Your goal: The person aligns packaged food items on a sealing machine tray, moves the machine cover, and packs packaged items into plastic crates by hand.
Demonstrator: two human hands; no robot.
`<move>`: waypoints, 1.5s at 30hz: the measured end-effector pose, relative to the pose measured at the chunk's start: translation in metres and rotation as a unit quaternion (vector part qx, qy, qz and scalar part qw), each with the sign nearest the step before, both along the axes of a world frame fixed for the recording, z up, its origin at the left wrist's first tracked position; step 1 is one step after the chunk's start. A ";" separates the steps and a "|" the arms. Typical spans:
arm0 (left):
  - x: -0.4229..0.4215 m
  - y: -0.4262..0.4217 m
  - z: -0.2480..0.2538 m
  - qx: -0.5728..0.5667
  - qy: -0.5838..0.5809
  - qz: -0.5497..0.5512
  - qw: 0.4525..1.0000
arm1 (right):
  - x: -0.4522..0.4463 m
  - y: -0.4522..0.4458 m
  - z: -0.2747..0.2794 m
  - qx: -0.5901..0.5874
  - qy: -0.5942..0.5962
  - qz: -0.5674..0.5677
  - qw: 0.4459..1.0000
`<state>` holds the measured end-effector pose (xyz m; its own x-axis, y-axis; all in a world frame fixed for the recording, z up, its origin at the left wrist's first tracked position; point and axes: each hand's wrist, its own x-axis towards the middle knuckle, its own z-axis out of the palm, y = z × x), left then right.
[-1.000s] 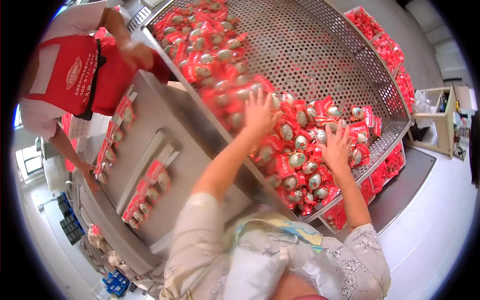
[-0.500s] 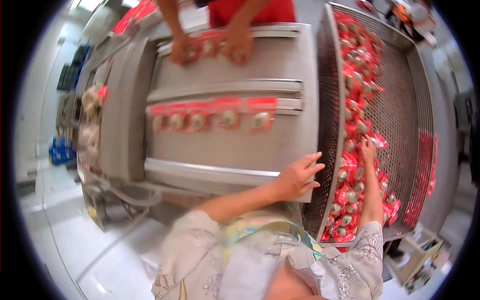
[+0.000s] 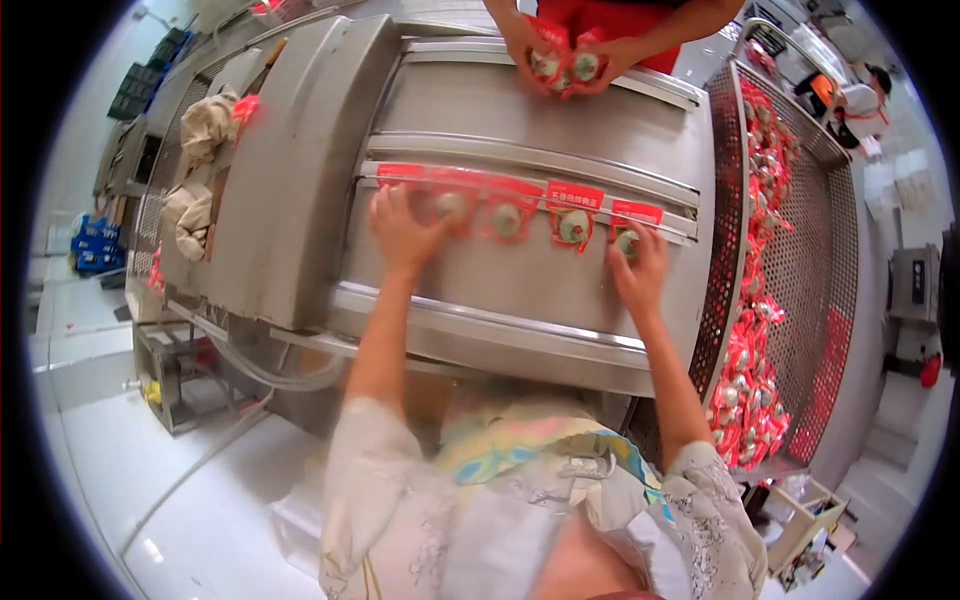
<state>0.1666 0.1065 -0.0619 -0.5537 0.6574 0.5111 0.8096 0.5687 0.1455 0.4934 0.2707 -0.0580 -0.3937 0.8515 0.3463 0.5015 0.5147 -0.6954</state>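
Note:
Several red-and-clear plastic pouches, each holding a round, pale green egg-like item, lie in a row along a metal sealing bar on the steel bench. At the row's left end, my left hand covers the lower part of the leftmost pouch, its fingers on it and thumb stretched to the right; the contents are hidden. My right hand grips the lower part of the rightmost pouch between thumb and fingers. Between the hands lie a middle pouch and another printed pouch, tops against the bar.
Across the bench, a co-worker's hands hold pouches near the far bar. To the right stands a perforated metal bin with many filled pouches. A steel housing and beige cloths are at the left.
My right hand has left the bin for the row's right end. My left hand has moved from the bench's right edge to the leftmost pouch. The co-worker has lifted pouches; the view has shifted.

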 end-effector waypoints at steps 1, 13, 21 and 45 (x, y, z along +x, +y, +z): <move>0.001 0.005 0.004 -0.014 -0.030 0.001 0.999 | -0.020 -0.006 -0.007 -0.006 -0.004 -0.041 0.999; 0.023 0.019 0.024 -0.155 -0.208 -0.012 0.966 | -0.075 -0.035 0.003 0.066 -0.205 -0.019 0.976; 0.057 -0.026 0.059 -0.017 -0.531 -0.158 0.832 | -0.060 -0.047 0.029 0.018 -0.248 0.003 0.969; 0.235 0.087 0.033 0.016 -0.553 -0.370 0.747 | 0.329 -0.019 0.013 -0.145 0.008 -0.364 0.920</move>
